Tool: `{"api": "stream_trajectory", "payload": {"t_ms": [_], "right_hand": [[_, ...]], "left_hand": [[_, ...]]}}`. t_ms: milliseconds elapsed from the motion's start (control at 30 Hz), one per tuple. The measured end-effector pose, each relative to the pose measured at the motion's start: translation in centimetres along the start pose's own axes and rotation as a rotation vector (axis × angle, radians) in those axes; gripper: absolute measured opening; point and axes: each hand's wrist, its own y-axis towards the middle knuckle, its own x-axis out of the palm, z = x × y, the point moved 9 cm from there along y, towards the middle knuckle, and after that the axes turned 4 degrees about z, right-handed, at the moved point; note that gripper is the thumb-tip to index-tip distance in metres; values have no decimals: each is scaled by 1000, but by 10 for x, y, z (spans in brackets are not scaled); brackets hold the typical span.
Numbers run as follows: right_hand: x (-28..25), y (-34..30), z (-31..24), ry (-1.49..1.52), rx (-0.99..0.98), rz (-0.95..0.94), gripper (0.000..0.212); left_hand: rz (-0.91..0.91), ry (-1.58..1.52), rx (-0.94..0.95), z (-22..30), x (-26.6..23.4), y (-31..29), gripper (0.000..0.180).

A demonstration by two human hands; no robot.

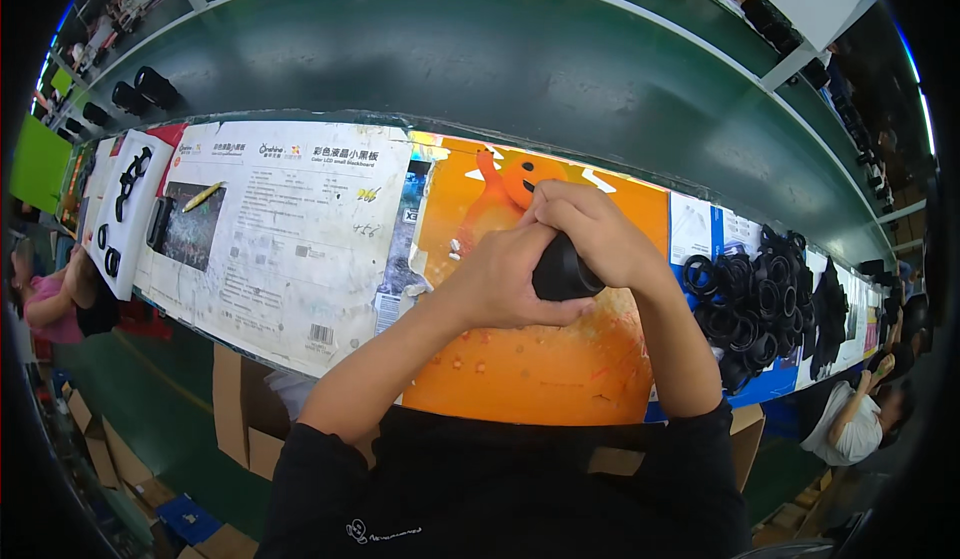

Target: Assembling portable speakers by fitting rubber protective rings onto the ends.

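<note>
Over on the far left edge of the bench, a white tray (122, 221) sits tilted with a few black rings and curved parts lying on it, and just past it on the green conveyor belt (420, 59) a couple of black cylinders (142, 91) are standing. Moving along, a big white flattened carton (290, 229) covers the bench top, with a yellowish pen (201, 196) lying on its dark printed panel near the tray. Next to that comes an orange flattened carton (520, 359) with a cartoon figure on it, and that's where the action is.

Both hands are bunched together above the orange carton, roughly mid-frame. Left hand (503, 281) is curled around the lower side of a small black cylindrical part (563, 271), thumb pressed along its bottom edge, so it's gripping it pretty firmly. Right hand (592, 229) comes over the top of the same part, fingers folded down onto its upper end, also closed on it. So the part is held up between the two hands, not resting on the carton, most of it hidden by the fingers.

Further right, a heap of black rubber rings (745, 304) is piled on a blue printed sheet (760, 384), close to the right forearm but not touching it. Down at the right edge another person in a white shirt (850, 429) is sitting at the same line.
</note>
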Motion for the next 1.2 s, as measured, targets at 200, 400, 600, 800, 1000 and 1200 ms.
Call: {"api": "stream_trajectory", "payload": {"t_ms": [200, 400, 600, 800, 1000, 1200], "right_hand": [[1, 0, -1, 16, -3, 34, 35], [-4, 2, -1, 15, -90, 71, 41], [8, 15, 17, 922, 79, 171, 59], [25, 21, 91, 995, -121, 352, 36], [31, 21, 83, 756, -184, 374, 23], [33, 12, 61, 656, -233, 381, 25]], "left_hand": [[21, -1, 31, 0, -2, -2, 78], [76, -38, 83, 0, -6, 6, 84], [-7, -169, -50, -33, -12, 12, 75], [229, -917, -457, -107, -32, 5, 72], [350, -1072, -486, -97, -37, 6, 78], [345, -1138, -396, -102, -53, 9, 84]]}}
